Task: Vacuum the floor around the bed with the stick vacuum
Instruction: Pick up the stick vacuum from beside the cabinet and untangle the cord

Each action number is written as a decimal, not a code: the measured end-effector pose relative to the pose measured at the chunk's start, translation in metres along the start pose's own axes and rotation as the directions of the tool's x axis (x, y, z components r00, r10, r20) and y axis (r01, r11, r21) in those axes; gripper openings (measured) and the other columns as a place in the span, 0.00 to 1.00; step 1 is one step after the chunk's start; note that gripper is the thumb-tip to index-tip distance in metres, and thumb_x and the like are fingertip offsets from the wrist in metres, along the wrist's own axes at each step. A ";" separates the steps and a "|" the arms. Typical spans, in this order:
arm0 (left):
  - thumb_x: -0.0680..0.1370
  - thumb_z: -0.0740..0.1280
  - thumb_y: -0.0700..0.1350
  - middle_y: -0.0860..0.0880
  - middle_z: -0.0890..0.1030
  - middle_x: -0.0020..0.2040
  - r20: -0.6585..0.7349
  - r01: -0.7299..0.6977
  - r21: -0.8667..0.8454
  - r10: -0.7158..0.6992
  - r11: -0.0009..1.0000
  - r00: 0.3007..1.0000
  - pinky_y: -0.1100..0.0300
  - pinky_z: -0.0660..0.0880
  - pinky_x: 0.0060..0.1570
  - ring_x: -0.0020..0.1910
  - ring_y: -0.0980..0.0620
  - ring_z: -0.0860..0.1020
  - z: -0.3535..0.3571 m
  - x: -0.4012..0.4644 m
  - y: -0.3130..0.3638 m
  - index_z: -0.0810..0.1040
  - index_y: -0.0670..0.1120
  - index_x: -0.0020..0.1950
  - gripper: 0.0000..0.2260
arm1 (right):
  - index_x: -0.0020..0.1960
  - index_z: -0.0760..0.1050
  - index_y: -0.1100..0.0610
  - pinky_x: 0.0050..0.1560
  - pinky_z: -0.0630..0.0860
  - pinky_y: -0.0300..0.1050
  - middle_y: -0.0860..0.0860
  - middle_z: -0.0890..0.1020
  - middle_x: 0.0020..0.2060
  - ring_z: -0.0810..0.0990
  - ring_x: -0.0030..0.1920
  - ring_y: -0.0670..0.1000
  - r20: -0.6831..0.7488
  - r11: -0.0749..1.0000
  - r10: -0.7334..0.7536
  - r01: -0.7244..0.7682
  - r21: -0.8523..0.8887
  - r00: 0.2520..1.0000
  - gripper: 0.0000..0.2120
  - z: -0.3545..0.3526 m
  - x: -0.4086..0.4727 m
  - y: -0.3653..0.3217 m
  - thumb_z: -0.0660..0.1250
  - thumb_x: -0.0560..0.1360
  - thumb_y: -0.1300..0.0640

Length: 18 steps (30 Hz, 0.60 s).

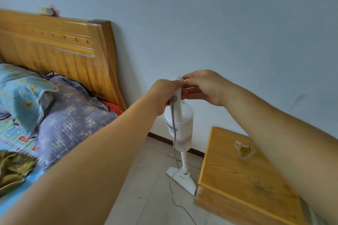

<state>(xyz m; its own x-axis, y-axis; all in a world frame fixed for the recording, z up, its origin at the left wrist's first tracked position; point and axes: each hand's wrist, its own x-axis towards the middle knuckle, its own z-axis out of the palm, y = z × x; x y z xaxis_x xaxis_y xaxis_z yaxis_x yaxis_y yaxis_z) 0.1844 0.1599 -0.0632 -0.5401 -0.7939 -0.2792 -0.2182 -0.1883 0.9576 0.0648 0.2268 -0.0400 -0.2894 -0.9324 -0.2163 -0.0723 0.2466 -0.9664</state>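
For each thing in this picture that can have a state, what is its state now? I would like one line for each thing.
Stick vacuum: upright, floor head on the tiles between bed and nightstand.
Left hand: closed around the vacuum handle.
Right hand: fingers at the handle top; grip unclear.
Power cord: hanging slack, trailing onto the floor.
Bed: unmade, with rumpled bedding.
Small clear object: lying on the nightstand.

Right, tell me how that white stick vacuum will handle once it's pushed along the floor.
The stick vacuum probably feels top-heavy: its bulky canister sits high on a thin tube, so it may tip if released. The flat floor head should glide easily over the smooth tiles. The floppy grey cord trails across the floor and could snag.
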 end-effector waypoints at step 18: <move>0.73 0.70 0.45 0.48 0.82 0.36 0.341 -0.131 0.160 0.070 0.978 0.938 0.67 0.69 0.26 0.27 0.58 0.77 -0.047 -0.189 -0.120 0.76 0.43 0.53 0.11 | 0.47 0.69 0.71 0.17 0.76 0.48 0.63 0.79 0.22 0.80 0.21 0.60 0.020 0.551 0.535 -0.367 0.750 0.845 0.19 0.107 -0.156 0.116 0.48 0.83 0.56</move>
<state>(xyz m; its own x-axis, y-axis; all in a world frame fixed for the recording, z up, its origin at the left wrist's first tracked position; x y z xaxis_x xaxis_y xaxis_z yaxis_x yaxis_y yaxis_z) 0.3505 0.3054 -0.1216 -0.7985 -0.5608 -0.2188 -0.2723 0.0125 0.9621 0.2039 0.3720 -0.1330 -0.2641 -0.6610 -0.7024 0.7817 0.2799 -0.5573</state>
